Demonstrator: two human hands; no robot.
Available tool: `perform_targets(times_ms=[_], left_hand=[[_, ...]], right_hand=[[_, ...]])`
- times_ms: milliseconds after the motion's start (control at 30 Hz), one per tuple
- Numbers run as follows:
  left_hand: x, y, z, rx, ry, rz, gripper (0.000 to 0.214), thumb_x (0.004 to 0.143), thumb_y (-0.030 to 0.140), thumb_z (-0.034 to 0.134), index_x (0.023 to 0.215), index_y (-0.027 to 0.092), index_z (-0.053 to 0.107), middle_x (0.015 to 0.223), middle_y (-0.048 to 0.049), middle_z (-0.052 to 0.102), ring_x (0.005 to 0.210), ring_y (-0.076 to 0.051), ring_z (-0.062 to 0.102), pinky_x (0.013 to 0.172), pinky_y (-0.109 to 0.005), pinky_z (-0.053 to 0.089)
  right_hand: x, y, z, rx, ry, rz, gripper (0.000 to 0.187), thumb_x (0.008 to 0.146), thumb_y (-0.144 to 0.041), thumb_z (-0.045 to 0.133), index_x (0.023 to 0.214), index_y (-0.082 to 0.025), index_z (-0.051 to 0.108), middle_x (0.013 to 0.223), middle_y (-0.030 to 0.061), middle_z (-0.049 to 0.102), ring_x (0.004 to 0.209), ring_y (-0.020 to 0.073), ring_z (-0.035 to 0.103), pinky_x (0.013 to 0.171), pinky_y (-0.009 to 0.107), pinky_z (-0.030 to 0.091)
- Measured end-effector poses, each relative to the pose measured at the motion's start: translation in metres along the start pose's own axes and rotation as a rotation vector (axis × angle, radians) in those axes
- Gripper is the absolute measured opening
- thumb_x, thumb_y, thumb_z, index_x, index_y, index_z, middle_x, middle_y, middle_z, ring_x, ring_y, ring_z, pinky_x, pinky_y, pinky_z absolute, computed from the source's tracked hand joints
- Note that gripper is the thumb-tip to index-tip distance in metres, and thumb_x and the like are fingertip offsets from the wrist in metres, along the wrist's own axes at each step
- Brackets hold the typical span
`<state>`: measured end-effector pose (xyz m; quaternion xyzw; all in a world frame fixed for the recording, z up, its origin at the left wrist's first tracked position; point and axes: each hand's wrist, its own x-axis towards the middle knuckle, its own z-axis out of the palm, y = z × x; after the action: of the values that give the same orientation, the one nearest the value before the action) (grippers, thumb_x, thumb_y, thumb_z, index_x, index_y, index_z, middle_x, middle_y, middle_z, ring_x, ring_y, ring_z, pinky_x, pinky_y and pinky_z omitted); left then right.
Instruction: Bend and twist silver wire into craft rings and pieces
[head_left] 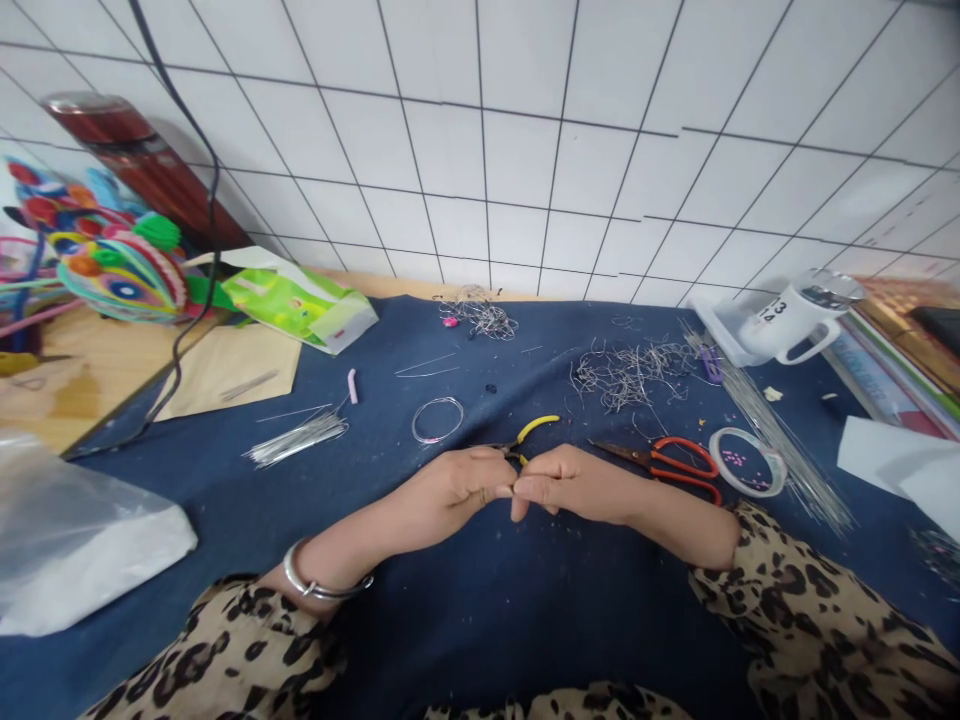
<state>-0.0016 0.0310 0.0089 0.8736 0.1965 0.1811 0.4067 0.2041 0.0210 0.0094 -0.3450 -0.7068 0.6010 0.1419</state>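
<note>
My left hand point(457, 487) and my right hand point(574, 482) meet fingertip to fingertip over a dark blue cloth point(525, 620), both pinched closed on something too small to make out. Yellow-handled pliers point(529, 435) lie on the cloth just behind my fingers. A small coil of silver wire point(437, 420) rests to the left of the pliers. Orange-handled scissors point(667, 462) lie just right of my right hand. A silver bangle point(319, 580) circles my left wrist.
Bundles of straight wire point(296, 442), point(780, 440) and a heap of wire scraps point(626, 375) lie on the cloth. A roll of clear tape point(746, 462), a white mug point(799, 315), a green packet point(300, 305), a colourful craft piece point(112, 260) and a plastic bag point(75, 540) surround the work spot.
</note>
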Motion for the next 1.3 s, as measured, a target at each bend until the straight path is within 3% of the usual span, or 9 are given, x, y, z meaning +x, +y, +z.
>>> perform_targets(times_ms=[300,633,733,900,1033,1200,1300], left_hand=[[-0.001,0.001,-0.001,0.094,0.051,-0.092,0.025,0.091,0.015,0.036,0.085,0.017,0.060,0.081,-0.0022,0.061,0.080,-0.013,0.055,0.075,-0.025,0.041],[-0.001,-0.003,0.013,0.629,0.150,-0.224,0.023,0.085,0.008,0.035,0.083,0.016,0.056,0.073,-0.0034,0.056,0.068,-0.016,0.052,0.063,-0.027,0.040],[-0.001,-0.009,0.009,0.507,0.111,-0.137,0.024,0.089,0.013,0.033,0.087,0.014,0.057,0.076,-0.0048,0.057,0.071,-0.016,0.052,0.066,-0.028,0.041],[-0.002,-0.015,-0.004,0.153,0.083,-0.084,0.022,0.091,0.017,0.033,0.092,0.016,0.055,0.080,-0.0030,0.058,0.076,-0.013,0.053,0.070,-0.026,0.042],[-0.003,-0.014,-0.004,0.208,0.126,-0.113,0.023,0.089,0.011,0.033,0.090,0.015,0.056,0.081,-0.0034,0.058,0.076,-0.013,0.053,0.070,-0.026,0.042],[-0.003,-0.011,0.004,0.347,0.162,-0.165,0.026,0.084,0.004,0.034,0.089,0.015,0.056,0.078,-0.0036,0.055,0.074,-0.015,0.052,0.067,-0.027,0.042],[-0.002,-0.010,0.009,0.376,0.166,-0.174,0.027,0.082,0.002,0.034,0.088,0.014,0.057,0.077,-0.0043,0.055,0.073,-0.015,0.052,0.067,-0.027,0.043]], right_hand=[[0.004,-0.001,0.008,-0.325,0.201,-0.111,0.028,0.088,-0.024,0.042,0.072,-0.014,0.063,0.067,-0.0014,0.058,0.065,0.0082,0.053,0.064,0.018,0.037],[0.009,0.010,0.014,-0.830,0.412,-0.109,0.033,0.091,-0.029,0.035,0.069,-0.015,0.056,0.066,0.0023,0.059,0.064,0.0117,0.053,0.063,0.023,0.035],[0.008,0.014,0.010,-0.884,0.387,-0.141,0.034,0.092,-0.031,0.034,0.071,-0.015,0.057,0.069,0.0039,0.060,0.068,0.0135,0.054,0.065,0.024,0.037],[0.007,0.018,-0.003,-0.753,0.262,-0.255,0.030,0.093,-0.026,0.034,0.083,-0.016,0.061,0.081,0.0032,0.064,0.077,0.0124,0.057,0.073,0.023,0.039],[0.008,0.017,-0.004,-0.779,0.258,-0.268,0.030,0.093,-0.028,0.034,0.086,-0.016,0.061,0.080,0.0041,0.064,0.077,0.0136,0.055,0.074,0.025,0.040],[0.009,0.012,0.005,-0.933,0.416,-0.296,0.028,0.092,-0.029,0.037,0.088,-0.016,0.061,0.084,0.0069,0.060,0.084,0.0176,0.052,0.078,0.031,0.037],[0.009,0.013,0.011,-1.039,0.430,-0.271,0.027,0.092,-0.029,0.037,0.086,-0.015,0.059,0.080,0.0068,0.060,0.080,0.0182,0.052,0.073,0.032,0.035]])
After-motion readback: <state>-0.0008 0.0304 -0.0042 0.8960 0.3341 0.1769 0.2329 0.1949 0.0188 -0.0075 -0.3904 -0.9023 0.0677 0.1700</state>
